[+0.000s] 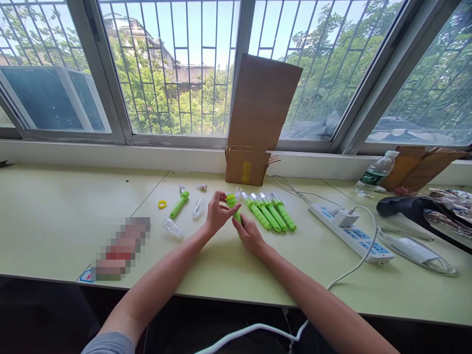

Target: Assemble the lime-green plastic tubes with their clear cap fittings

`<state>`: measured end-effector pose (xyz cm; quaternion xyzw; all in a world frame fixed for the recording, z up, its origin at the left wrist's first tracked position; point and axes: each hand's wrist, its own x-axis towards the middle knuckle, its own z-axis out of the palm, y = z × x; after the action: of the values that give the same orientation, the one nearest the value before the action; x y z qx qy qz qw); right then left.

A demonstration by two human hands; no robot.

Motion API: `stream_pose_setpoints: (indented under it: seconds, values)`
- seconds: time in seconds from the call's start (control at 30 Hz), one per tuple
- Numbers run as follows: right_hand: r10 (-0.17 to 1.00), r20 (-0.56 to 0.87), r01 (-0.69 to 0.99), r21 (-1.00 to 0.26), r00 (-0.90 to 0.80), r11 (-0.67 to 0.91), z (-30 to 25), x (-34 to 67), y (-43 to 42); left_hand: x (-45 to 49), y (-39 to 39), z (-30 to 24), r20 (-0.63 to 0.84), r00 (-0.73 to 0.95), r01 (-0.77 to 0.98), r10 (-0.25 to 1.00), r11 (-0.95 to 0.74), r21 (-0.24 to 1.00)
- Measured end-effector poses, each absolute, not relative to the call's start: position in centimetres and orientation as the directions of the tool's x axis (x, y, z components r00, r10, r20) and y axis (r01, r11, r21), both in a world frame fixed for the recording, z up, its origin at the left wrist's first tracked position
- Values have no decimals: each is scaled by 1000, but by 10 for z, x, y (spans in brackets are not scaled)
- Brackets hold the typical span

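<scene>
My right hand (250, 235) is closed round the lower part of a green plastic flashlight-like tube (231, 200). At its wider head, which shows a yellow ring, the fingers of my left hand (219, 211) pinch the tube. Just beyond stands a small clear plastic piece (238, 191). To the right lie several similar green tubes with clear tips (271, 214), side by side. On the left are another green tube (179, 204), a yellow ring (162, 204), a clear cup-shaped piece (198, 208), a larger clear cover (172, 227) and a small clear part (201, 187).
An open cardboard box (245, 167) stands against the window sill. Right of the tubes lie a white power strip (350, 233), cables and a coiled cord (416, 250). A water bottle (376, 172) and a black strap (413, 211) are farther right. A pixelated patch (123, 250) covers something at left.
</scene>
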<state>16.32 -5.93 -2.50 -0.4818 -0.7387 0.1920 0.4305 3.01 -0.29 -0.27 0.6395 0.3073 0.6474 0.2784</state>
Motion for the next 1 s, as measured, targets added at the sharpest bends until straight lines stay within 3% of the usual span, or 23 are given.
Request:
stream_pose_setpoints:
  seconds: [0.2,0.57,1.0]
  values:
    - [870,467,577,-671,-158,465,-25,162,-59,33,-8,-3,640,-19,-59,768,-640,766]
    - [906,406,830,-460,-120,316,-27,160,-53,31,-6,-5,684,-23,24,729,-684,729]
    - [881,447,678,-600,-156,425,-28,163,-54,31,-7,0,657,16,22,754,-657,754]
